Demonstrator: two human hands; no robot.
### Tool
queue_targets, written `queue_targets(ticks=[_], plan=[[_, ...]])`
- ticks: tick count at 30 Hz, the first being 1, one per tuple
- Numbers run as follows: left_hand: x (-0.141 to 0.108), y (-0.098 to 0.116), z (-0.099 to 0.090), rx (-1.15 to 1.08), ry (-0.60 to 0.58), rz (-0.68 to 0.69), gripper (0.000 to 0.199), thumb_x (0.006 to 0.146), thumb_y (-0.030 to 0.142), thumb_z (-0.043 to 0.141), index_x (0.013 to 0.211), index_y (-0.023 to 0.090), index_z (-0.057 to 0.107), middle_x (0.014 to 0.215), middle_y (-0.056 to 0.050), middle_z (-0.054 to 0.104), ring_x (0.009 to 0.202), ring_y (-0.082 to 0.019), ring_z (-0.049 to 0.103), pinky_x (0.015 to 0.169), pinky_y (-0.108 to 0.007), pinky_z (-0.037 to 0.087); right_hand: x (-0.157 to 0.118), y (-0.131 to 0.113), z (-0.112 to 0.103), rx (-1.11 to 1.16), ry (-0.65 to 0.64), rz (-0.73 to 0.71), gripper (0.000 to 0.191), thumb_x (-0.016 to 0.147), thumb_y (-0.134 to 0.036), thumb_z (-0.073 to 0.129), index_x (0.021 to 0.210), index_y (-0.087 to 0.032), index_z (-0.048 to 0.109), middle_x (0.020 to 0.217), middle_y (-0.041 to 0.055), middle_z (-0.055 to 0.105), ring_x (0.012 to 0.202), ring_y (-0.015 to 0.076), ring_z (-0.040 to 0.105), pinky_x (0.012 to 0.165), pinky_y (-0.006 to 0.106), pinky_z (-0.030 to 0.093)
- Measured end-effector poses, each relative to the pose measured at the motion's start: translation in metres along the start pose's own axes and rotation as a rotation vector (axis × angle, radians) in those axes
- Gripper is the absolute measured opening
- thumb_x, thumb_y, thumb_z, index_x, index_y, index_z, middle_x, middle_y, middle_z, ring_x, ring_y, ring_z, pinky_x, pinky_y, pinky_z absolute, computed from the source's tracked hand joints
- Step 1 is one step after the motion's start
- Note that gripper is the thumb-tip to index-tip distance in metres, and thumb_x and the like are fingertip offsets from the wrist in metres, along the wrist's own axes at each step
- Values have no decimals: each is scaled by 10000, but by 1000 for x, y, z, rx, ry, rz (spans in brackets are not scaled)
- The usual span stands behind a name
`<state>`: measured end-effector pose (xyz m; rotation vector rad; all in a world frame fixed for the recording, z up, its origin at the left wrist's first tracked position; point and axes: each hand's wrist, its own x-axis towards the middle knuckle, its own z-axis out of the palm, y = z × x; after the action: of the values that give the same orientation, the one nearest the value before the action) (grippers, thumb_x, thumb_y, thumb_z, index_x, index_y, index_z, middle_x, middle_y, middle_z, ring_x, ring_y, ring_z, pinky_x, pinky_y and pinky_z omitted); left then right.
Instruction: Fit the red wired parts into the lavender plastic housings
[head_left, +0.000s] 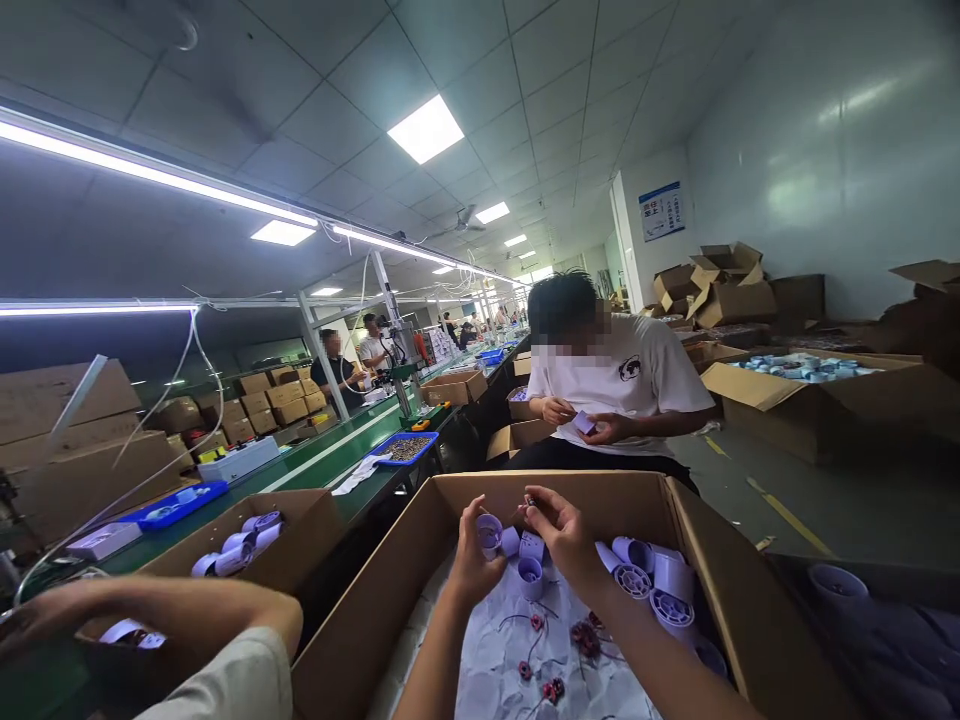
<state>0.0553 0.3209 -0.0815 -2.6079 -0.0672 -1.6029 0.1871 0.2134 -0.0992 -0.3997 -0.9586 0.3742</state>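
The left hand (pixel 477 562) is curled around a lilac plastic cup (pixel 489 533), which lies at its fingers, on the side toward the right hand (pixel 562 528). The cup's round mouth faces up and back toward the wearer, its long axis running away from the camera. The right hand pinches a small dark part (pixel 531 502) at its fingertips; which way that part points is too small to tell. Below both hands, red wired parts (pixel 587 638) lie on crumpled paper (pixel 487 660).

Left hand (pixel 474 568), right hand (pixel 566 535), 2 forearms (pixel 436 655): bare.
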Motion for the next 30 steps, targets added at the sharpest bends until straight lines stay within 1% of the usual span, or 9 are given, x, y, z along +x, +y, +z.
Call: queue_targets(ticks=[2,4,7,9,13,15,18,23,30], plan=[[1,-4,0,28,15,-53,745,646,102,563,1337,189,298,1063,-95,528,938,-170,542,842,-334,461,-1,4,-1,-78,-39,-58,525,694,-523,675,1023,-121,604,986,118,635,932,227,630,895,377,483],[3,-5,-1,55,25,-124,695,636,180,648,1283,161,396,1052,-107,570,981,-213,530,872,-384,451,-2,7,0,-112,-71,-98,465,724,-492,654,994,-117,601,955,121,646,925,226,634,879,368,492],[8,2,-5,103,46,-212,502,568,276,735,1020,143,562,946,-102,609,969,-258,519,853,-422,450,-5,8,1,-161,-119,-135,385,743,-426,636,977,-123,594,937,115,655,917,215,640,857,348,502],[10,7,-7,88,87,-240,442,566,320,745,929,144,566,952,-102,607,947,-253,541,835,-410,459,-7,7,2,-203,-126,-163,351,750,-401,621,965,-125,598,935,114,657,907,211,644,847,340,507],[10,12,-6,-15,80,-256,480,633,395,721,973,145,491,946,-80,610,825,-192,599,741,-333,484,-10,4,4,-229,-127,-199,319,758,-382,607,948,-126,603,933,112,656,887,206,650,827,326,517],[9,14,-4,-36,65,-233,454,655,370,703,968,147,459,883,-60,611,764,-171,602,691,-303,483,-11,3,6,-231,-137,-202,302,762,-368,604,943,-126,606,923,111,656,883,208,651,818,326,519],[9,16,-2,-50,89,-122,415,699,317,661,998,148,427,865,-53,597,743,-153,600,674,-286,487,-14,1,8,-231,-152,-193,287,762,-352,605,941,-127,612,917,110,656,889,211,648,822,331,517],[8,18,0,-14,104,26,376,769,256,602,1070,147,405,931,-73,557,809,-144,585,719,-285,498,-16,-1,9,-252,-153,-197,294,757,-362,603,935,-128,620,916,114,655,878,212,648,811,332,522],[5,12,3,18,174,112,409,806,227,599,1140,166,372,1014,-85,506,865,-130,563,750,-269,496,-16,-2,8,-327,-167,-229,254,775,-348,585,921,-144,628,905,92,656,854,193,651,789,301,525]])
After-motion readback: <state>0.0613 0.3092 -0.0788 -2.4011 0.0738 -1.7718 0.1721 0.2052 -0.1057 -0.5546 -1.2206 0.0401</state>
